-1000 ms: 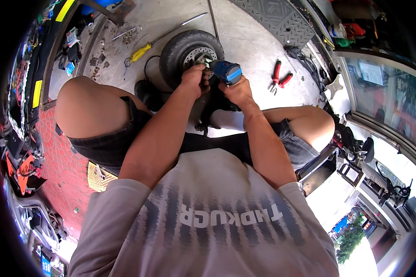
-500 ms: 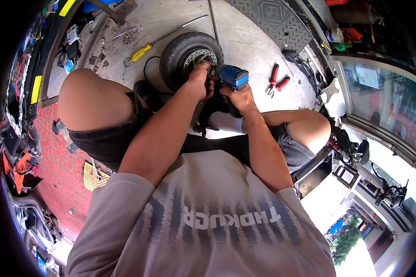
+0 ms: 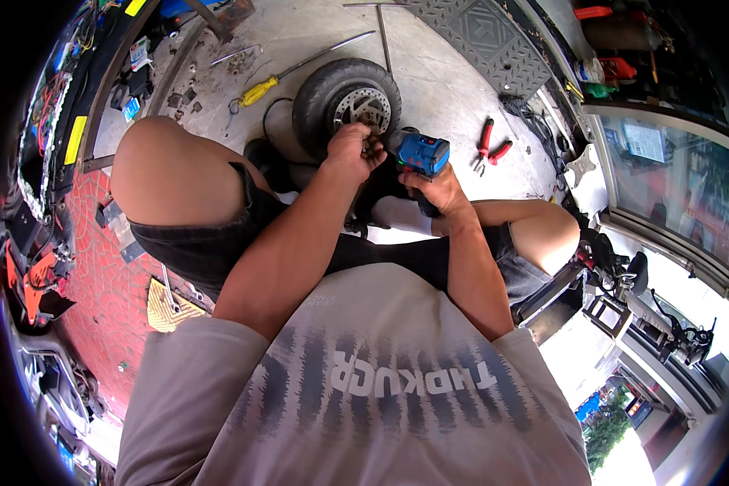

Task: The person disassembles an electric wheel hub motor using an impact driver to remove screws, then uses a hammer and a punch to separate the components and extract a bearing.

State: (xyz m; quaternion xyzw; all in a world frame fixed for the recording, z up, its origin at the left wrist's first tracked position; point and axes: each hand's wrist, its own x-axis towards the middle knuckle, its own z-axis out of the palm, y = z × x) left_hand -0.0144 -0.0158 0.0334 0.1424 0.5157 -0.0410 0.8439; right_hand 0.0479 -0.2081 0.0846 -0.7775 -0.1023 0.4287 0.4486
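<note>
A small wheel with a black tyre (image 3: 310,104) lies between my feet, its drilled brake disc (image 3: 353,107) facing up and right. My left hand (image 3: 350,154) is closed at the near edge of the disc, fingers curled around something small that I cannot make out. A brownish metal piece (image 3: 370,121) shows just above those fingers, by the hub. In my right hand (image 3: 441,190) is a blue and black cordless impact driver (image 3: 423,152), gripped by its handle. Its nose points left toward my left hand, and a narrow gap seems to part them.
A yellow-handled screwdriver (image 3: 259,91) lies beyond the wheel on the left, near scattered small parts. Red-handled pliers (image 3: 486,146) lie to the right. A T-handled rod (image 3: 383,40) and a dark ridged mat (image 3: 486,44) are farther off. A glass-fronted cabinet (image 3: 664,178) stands at right.
The impact driver has drawn back to the right and down from the hub. My left hand has come slightly nearer, uncovering more of the disc. The whole view has shifted a little.
</note>
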